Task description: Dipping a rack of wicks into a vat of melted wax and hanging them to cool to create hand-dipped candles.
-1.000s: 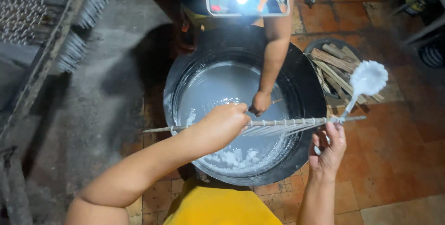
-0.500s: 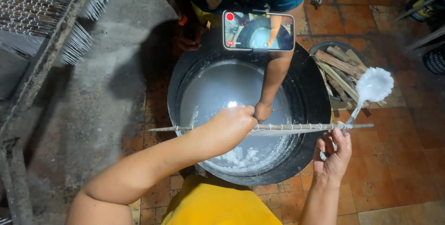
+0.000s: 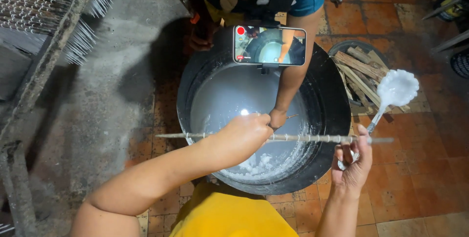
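Observation:
A wide black basin [image 3: 327,100] holds pale white liquid with white lumps near my side. Across its near half lies a long thin stick [image 3: 303,138] with white strings tied along it, held level over the liquid. My left hand [image 3: 242,137] grips the stick near its middle. My right hand [image 3: 352,161] supports the stick's right end and also holds a white-coated ladle [image 3: 394,90], its bowl raised to the right of the basin. Another person's hand [image 3: 277,118] reaches into the basin just beyond my left hand.
The other person stands at the basin's far side with a phone [image 3: 269,45] on a mount over it. A dark tub of split firewood [image 3: 359,71] sits at the right. Racks of thin white sticks [image 3: 53,17] line the left, above a grey concrete floor.
The stick has tilted and lowered a little, so the hanging strings no longer fan out below it. My right hand closed up around the stick end. The phone dropped lower in view.

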